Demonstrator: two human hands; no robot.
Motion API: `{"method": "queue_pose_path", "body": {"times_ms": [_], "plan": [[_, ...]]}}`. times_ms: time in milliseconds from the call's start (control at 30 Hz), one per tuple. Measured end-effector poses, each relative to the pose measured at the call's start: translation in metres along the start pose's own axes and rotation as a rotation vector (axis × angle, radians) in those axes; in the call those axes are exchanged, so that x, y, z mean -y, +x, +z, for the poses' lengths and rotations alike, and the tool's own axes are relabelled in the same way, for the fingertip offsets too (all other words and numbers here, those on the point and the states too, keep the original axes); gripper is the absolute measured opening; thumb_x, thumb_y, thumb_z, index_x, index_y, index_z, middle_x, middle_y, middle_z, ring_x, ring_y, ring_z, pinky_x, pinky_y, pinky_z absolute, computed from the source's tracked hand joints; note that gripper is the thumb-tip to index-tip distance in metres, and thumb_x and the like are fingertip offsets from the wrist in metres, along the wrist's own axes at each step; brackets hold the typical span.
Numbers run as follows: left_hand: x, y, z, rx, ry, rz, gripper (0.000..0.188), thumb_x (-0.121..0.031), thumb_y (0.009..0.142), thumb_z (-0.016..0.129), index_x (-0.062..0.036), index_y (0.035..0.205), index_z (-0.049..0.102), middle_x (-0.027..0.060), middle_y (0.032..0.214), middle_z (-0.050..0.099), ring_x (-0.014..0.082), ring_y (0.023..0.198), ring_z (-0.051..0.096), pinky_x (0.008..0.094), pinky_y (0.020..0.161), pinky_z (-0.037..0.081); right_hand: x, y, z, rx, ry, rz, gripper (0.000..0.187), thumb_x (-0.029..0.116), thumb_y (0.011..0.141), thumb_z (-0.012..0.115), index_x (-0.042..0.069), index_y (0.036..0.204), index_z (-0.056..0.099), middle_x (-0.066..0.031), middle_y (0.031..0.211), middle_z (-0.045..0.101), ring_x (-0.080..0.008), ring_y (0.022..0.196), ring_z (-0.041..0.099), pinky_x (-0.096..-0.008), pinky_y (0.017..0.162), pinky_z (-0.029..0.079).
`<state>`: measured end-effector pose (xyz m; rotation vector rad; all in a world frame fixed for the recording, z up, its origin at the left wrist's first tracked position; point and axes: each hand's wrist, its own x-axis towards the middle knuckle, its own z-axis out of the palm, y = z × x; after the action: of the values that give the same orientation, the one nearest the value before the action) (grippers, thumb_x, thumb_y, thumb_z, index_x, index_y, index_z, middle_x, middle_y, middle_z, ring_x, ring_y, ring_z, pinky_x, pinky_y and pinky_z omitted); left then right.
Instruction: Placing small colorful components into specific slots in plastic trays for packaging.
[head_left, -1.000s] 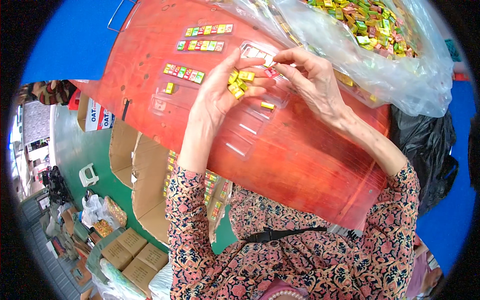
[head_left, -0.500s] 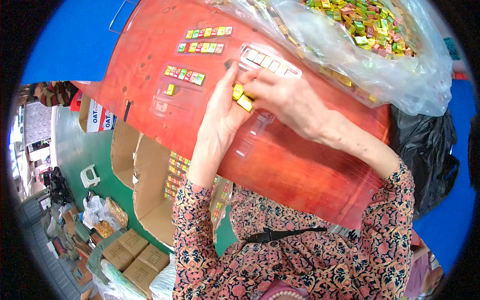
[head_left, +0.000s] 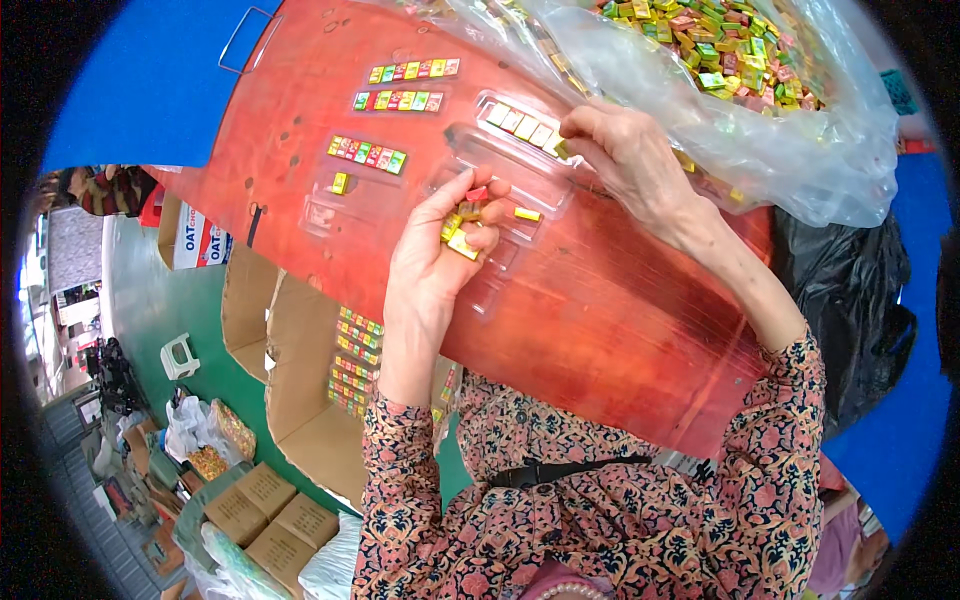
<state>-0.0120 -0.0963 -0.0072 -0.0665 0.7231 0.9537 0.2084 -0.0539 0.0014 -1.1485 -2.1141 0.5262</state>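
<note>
Your left hand [head_left: 440, 240] is curled, palm up, around a few small yellow blocks [head_left: 457, 238], with a red block [head_left: 478, 194] up near the thumb and fingertips, so it is grasping its little load above the red table [head_left: 570, 320]. Your right hand [head_left: 630, 155] is bent down over the right end of a clear tray [head_left: 485, 103], fingertips together at a yellow block [head_left: 561, 149] there; because the fingers cover it, you can't fairly be told whether they pinch that block or only press it. To the left of those fingertips, a row of pale-faced blocks [head_left: 520, 125] lies side by side in the same tray. Just right of your left hand, another yellow block [head_left: 528, 214] lies among clear plastic compartments. Farther left on the table you have two filled rows [head_left: 405, 85] near the far side and a third filled row [head_left: 367, 154] nearer you, with a single yellow block [head_left: 340, 183] just below it. At your upper right, a clear plastic bag [head_left: 800, 185] holds a heap of loose colored blocks [head_left: 740, 55]. To your left, below the table edge, an open cardboard box [head_left: 305, 410] contains more filled rows [head_left: 355, 365].
</note>
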Motion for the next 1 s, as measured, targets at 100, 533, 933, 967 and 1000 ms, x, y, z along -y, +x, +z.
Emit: {"method": "queue_pose_path", "body": {"times_ms": [100,533,933,967,1000], "plan": [[-0.003,0.005,0.009,0.013,0.097,0.073,0.022,-0.009,0.086,0.056,0.0035,0.104,0.054,0.0161,0.092,0.057,0.0137,0.064,0.045,0.0175,0.042,0.033,-0.018,-0.008,0.009,0.056,-0.166,0.037,0.011,0.006,0.079,0.057,-0.001,0.088,0.058,-0.0135,0.088,0.058,-0.033,0.078,0.058,-0.0377,0.066,0.046],[0.01,0.022,0.041,-0.019,0.323,0.08,0.026,-0.019,0.088,0.054,0.0017,0.105,0.055,0.0156,0.095,0.062,0.0191,0.07,0.059,0.0222,0.047,0.044,0.008,0.001,-0.016,-0.023,0.378,0.118,0.011,0.003,0.08,0.058,-0.001,0.089,0.063,-0.0094,0.073,0.059,-0.0129,0.069,0.058,-0.029,0.059,0.045],[0.023,-0.001,0.04,0.012,0.292,-0.006,0.02,-0.018,0.086,0.058,-0.0011,0.097,0.06,0.0104,0.08,0.063,0.0174,0.066,0.06,0.0198,0.046,0.043,-0.026,0.06,-0.113,-0.483,-0.265,-0.052,0.02,0.009,0.079,0.062,0.003,0.098,0.063,-0.0093,0.077,0.062,-0.0147,0.06,0.055,-0.0281,0.056,0.044],[0.022,-0.004,0.036,0.008,0.295,0.001,0.02,-0.018,0.087,0.057,-0.0004,0.096,0.06,0.0101,0.079,0.063,0.017,0.065,0.06,0.0184,0.044,0.042,-0.047,0.066,-0.118,-0.618,-0.359,-0.237,0.021,0.012,0.077,0.063,0.002,0.095,0.058,-0.0132,0.083,0.059,-0.0235,0.072,0.055,-0.0335,0.064,0.043],[0.02,-0.009,0.032,0.002,0.293,0.006,0.02,-0.018,0.087,0.057,-0.0004,0.096,0.06,0.0101,0.079,0.063,0.017,0.065,0.06,0.0184,0.044,0.042,-0.068,0.07,-0.119,-0.751,-0.446,-0.427,0.024,0.014,0.076,0.064,0.001,0.093,0.054,-0.017,0.089,0.056,-0.0322,0.084,0.054,-0.0389,0.073,0.043]]}}
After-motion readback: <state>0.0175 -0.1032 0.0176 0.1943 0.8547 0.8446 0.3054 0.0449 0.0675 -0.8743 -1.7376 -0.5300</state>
